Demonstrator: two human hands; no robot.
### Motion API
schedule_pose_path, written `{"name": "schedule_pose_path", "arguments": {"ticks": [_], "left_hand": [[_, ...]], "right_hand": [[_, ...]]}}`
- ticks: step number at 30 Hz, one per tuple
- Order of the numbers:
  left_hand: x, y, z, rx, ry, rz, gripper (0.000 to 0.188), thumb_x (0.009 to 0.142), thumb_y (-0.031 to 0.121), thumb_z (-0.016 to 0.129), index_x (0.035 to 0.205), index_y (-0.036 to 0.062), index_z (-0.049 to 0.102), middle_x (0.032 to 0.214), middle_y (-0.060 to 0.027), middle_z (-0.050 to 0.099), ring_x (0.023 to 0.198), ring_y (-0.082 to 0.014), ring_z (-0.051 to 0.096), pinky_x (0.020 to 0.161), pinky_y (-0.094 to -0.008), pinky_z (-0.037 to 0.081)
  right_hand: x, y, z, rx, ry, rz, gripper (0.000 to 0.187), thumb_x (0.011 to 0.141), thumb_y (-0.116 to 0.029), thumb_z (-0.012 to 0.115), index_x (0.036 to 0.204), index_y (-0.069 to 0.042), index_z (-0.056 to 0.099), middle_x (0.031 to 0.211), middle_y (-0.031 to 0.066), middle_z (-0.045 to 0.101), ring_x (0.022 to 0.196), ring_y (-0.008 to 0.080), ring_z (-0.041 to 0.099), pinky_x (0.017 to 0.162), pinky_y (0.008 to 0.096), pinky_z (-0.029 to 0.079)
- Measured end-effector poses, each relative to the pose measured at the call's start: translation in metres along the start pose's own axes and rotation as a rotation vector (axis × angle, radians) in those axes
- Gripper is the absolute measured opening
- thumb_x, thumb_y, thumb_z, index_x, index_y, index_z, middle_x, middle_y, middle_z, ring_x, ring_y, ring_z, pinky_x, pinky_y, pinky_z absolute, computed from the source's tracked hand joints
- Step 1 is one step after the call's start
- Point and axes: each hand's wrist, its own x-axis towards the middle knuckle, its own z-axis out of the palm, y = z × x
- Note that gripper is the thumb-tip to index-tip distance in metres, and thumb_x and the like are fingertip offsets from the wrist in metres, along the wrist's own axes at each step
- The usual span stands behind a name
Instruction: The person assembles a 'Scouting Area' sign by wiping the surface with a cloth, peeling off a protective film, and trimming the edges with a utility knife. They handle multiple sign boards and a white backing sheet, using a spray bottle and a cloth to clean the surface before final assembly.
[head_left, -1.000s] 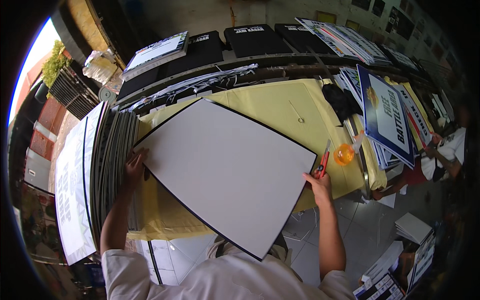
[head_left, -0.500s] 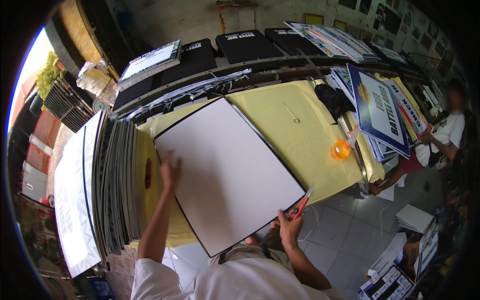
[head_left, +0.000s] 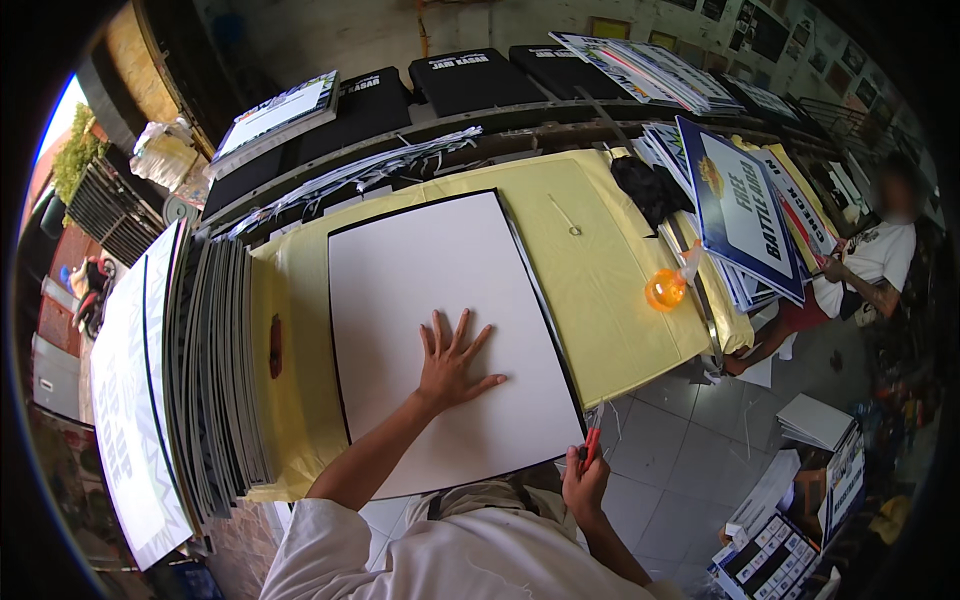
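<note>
A large white board [head_left: 430,260] with a thin black edge lies on the yellow-covered table [head_left: 620,330], its near edge at my waist. My left hand [head_left: 455,368] is pressed flat on the board, palm down and fingers spread. Beside the board's near right corner, my right hand [head_left: 585,485] is closed round a red-handled cutting tool [head_left: 591,447]. Its metal end points away from me, close to the board's right edge. The fingers partly cover the handle, so its exact kind is unclear.
A tall stack of boards [head_left: 215,370] stands left of the white board. On the right are an orange spray bottle [head_left: 665,290], a black cloth [head_left: 650,188] and leaning printed signs [head_left: 745,215]. Another person [head_left: 870,265] is beyond them. Boards [head_left: 818,420] lie on the floor, lower right.
The white board has turned and now lies squarer to me. My left hand has moved from its left edge onto its surface. The cutting tool has come alongside the right edge.
</note>
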Motion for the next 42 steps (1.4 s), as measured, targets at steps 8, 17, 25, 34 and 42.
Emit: {"name": "schedule_pose_path", "arguments": {"ticks": [8,17,25,34,42], "left_hand": [[0.043,-0.029,0.0,0.064,-0.099,-0.046,0.098,0.083,0.086,0.053,0.161,0.0285,0.039,0.172,-0.0183,0.015,0.15,-0.0623,0.005,0.114,-0.0798,0.008],[0.134,-0.039,0.003,-0.096,0.035,-0.052,0.066,0.096,0.051,0.063,0.147,0.0104,0.053,0.168,-0.0204,0.024,0.152,-0.0508,0.023,0.121,-0.0688,0.018],[0.264,-0.087,0.04,0.022,0.223,-0.178,0.063,0.1,0.041,0.057,0.154,0.0117,0.045,0.168,-0.0169,0.029,0.155,-0.0451,0.02,0.121,-0.0655,0.023],[0.268,-0.081,0.055,0.045,0.093,-0.212,0.071,0.101,0.054,0.043,0.164,0.0241,0.029,0.17,-0.0143,0.027,0.156,-0.0451,0.017,0.124,-0.0668,0.011],[0.271,-0.079,0.049,0.002,0.102,-0.221,0.073,0.102,0.054,0.043,0.166,0.0257,0.024,0.169,-0.0144,0.027,0.156,-0.0451,0.017,0.124,-0.0662,0.011]], "right_hand": [[0.081,-0.108,0.006,0.11,-0.113,0.23,0.051,0.103,-0.015,0.061,0.15,-0.003,0.045,0.118,0.0231,0.07,0.097,0.0375,0.073,0.081,0.0452,0.057],[0.218,-0.125,0.059,-0.217,-0.085,-0.211,0.057,0.106,-0.019,0.05,0.159,-0.008,0.032,0.131,0.0293,0.062,0.113,0.0457,0.065,0.095,0.0511,0.053],[0.382,-0.178,0.16,-0.42,-0.22,-0.307,0.056,0.106,-0.021,0.047,0.159,-0.012,0.035,0.121,0.03,0.066,0.111,0.0465,0.065,0.096,0.0546,0.051],[0.47,-0.186,0.217,-0.512,-0.236,-0.329,0.056,0.104,-0.021,0.049,0.158,-0.01,0.038,0.115,0.0304,0.069,0.107,0.0464,0.068,0.096,0.053,0.054],[0.481,-0.185,0.226,-0.527,-0.235,-0.366,0.065,0.095,-0.012,0.055,0.157,-0.004,0.038,0.116,0.0303,0.068,0.104,0.0433,0.07,0.091,0.0492,0.057]]}}
